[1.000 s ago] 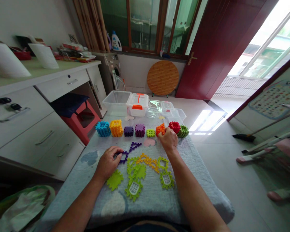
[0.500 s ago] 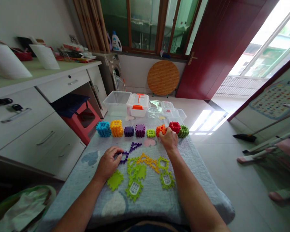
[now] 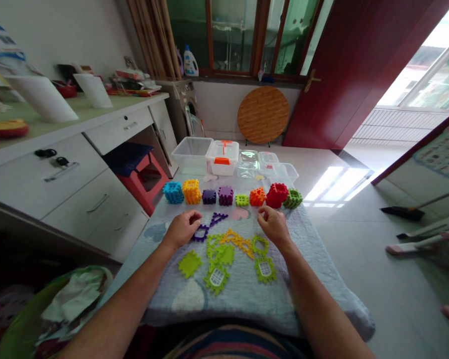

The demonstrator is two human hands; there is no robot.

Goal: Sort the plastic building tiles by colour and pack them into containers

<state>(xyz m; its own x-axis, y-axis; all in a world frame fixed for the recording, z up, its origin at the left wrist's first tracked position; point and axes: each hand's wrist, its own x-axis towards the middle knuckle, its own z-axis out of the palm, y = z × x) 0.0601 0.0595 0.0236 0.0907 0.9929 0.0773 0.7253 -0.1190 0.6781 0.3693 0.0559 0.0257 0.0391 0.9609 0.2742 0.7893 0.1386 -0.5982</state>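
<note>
My left hand (image 3: 182,228) hovers with curled fingers beside a purple square frame piece (image 3: 200,233); nothing shows in it. A purple triangle piece (image 3: 217,218) lies just beyond. My right hand (image 3: 275,225) has its fingers drawn together, with no piece visible in them, just short of the orange block stack (image 3: 257,196) and the red stack (image 3: 277,195). Between my hands lie a yellow arched piece (image 3: 243,243) and several lime pieces, among them a solid square (image 3: 190,264) and two with white window grids (image 3: 216,277).
Blue (image 3: 172,192), yellow (image 3: 191,191), dark purple (image 3: 209,196), purple (image 3: 225,195), lime (image 3: 242,200) and green (image 3: 293,198) stacks share the back row. Behind them stand a clear open bin (image 3: 192,155), an orange-latched box (image 3: 222,158) and clear lids (image 3: 248,160).
My right hand has come off the orange stack and drawn back toward me. My left hand has lifted away from the purple square. The view has shifted slightly left.
</note>
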